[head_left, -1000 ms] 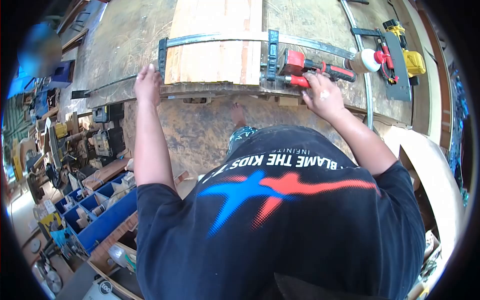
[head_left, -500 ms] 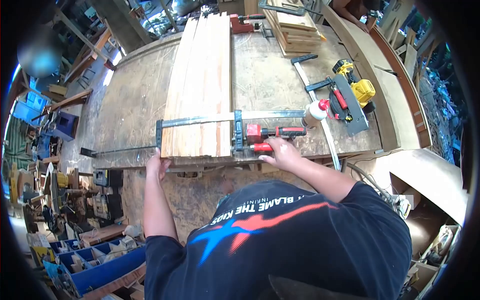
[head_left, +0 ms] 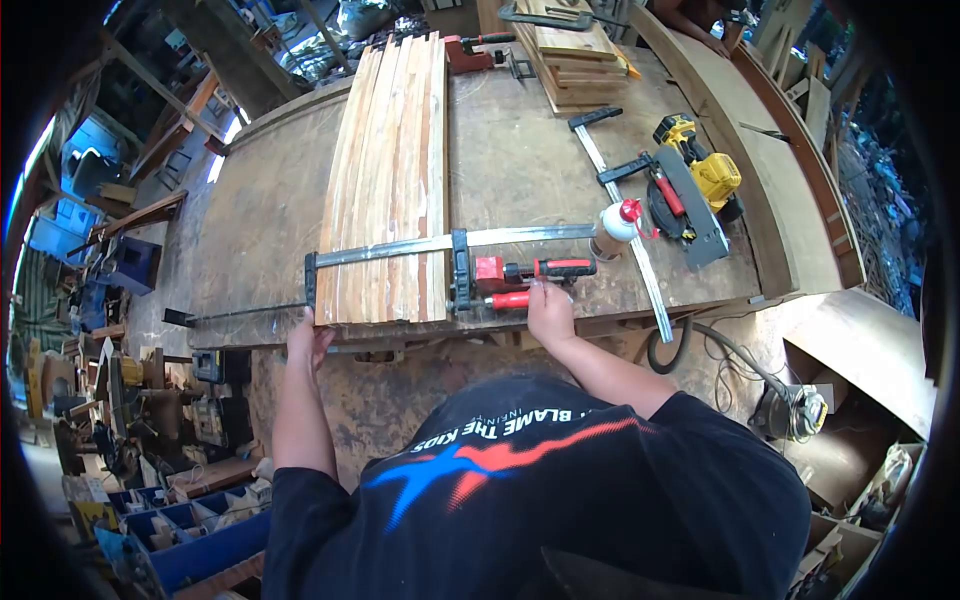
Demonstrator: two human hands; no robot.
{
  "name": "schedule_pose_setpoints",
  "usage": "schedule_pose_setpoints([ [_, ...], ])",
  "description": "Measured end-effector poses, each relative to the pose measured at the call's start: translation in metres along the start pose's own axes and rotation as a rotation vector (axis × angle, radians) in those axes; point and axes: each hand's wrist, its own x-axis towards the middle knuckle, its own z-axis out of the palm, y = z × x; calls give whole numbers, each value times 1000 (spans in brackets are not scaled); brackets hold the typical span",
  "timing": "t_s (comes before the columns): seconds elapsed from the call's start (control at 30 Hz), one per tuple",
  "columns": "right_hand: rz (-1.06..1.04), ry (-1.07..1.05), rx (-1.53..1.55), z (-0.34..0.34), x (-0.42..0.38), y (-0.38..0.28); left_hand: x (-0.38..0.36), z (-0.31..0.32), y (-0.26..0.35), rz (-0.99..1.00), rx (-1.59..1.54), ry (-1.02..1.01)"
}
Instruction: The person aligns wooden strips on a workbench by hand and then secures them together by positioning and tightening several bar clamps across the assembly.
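Note:
A bar clamp (head_left: pixel 400 249) lies across the near end of several pale and reddish wood strips (head_left: pixel 385 200) laid side by side on the workbench. My left hand (head_left: pixel 303 338) is at the bench's front edge, its thumb against the lower end of the clamp's fixed jaw (head_left: pixel 310 277); its other fingers curl below, partly hidden. My right hand (head_left: pixel 550 314) is closed around the end of the clamp's red screw handle (head_left: pixel 508 300), right of the sliding jaw (head_left: pixel 461 268). Just above it lies a second red-and-black handle (head_left: pixel 565 268) with a red block (head_left: pixel 489 271).
A white-and-red glue bottle (head_left: pixel 614 230) stands right of the clamp. Beyond it lie another bar clamp (head_left: pixel 640 260) and a yellow circular saw (head_left: pixel 712 180). Stacked boards (head_left: pixel 580 75) sit at the back. Another person's hand (head_left: pixel 716 46) shows at top right.
My right hand has shifted from lying over the red handle to being closed at its right end. My left hand stays by the fixed jaw. The view has shifted slightly.

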Motion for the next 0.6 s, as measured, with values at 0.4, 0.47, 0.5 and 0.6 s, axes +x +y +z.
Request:
schedule_pose_setpoints([
  [0.4, 523, -193, 435, 3, -15, 3, -6, -10, -5, -59, 59, -235],
  [0.47, 627, -186, 799, 19, -14, 7, 4, -22, -4, -96, 97, -293],
  [0.5, 672, -172, 984, 27, -15, 9, 9, -25, -1, -108, 105, -336],
  [0.6, 681, -130, 1280, 43, -16, 20, 14, -32, -2, -151, 86, -434],
])
